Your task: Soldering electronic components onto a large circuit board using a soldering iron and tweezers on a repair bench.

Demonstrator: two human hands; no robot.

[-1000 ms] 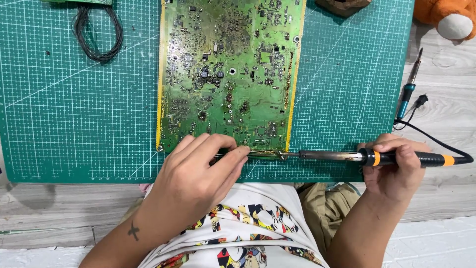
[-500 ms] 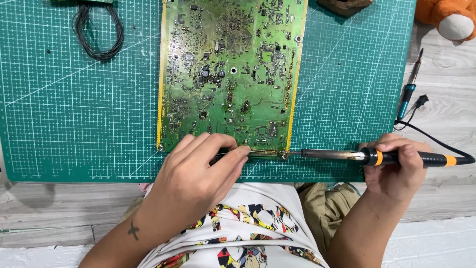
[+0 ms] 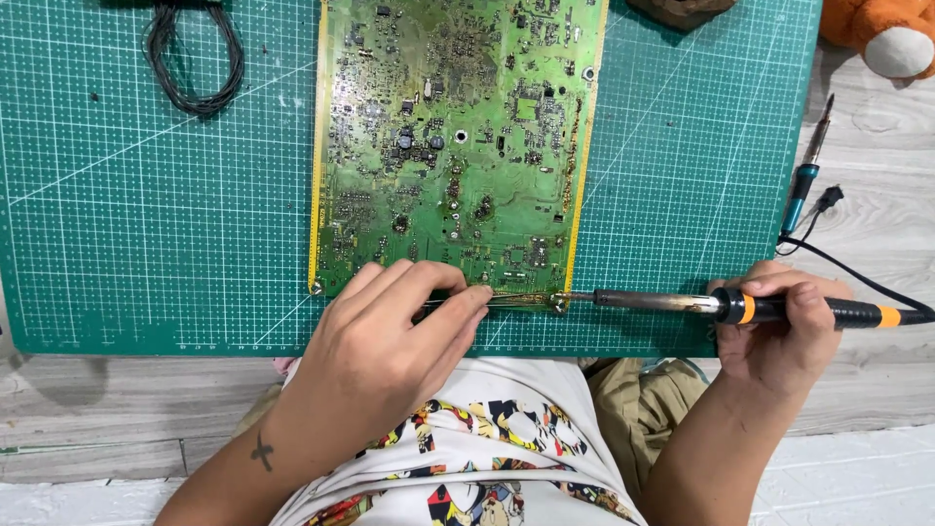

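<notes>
Barely anything moved: right hand (image 3: 779, 326) still gripping iron (image 3: 740, 308), left hand (image 3: 390, 336) pinching braid (image 3: 516, 300) at board (image 3: 453, 146) edge

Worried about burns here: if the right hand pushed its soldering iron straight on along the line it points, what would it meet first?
The right hand aims the soldering iron leftward; its tip already sits at the circuit board's lower edge, so probably the left hand's fingertips next.

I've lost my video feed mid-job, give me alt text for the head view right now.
The right hand holds a black and orange soldering iron with its tip at the near right corner of a green circuit board, while the left hand pinches a thin tool, mostly hidden, at that same edge. The board lies on a green cutting mat; a coil of black wire lies far left.
</notes>
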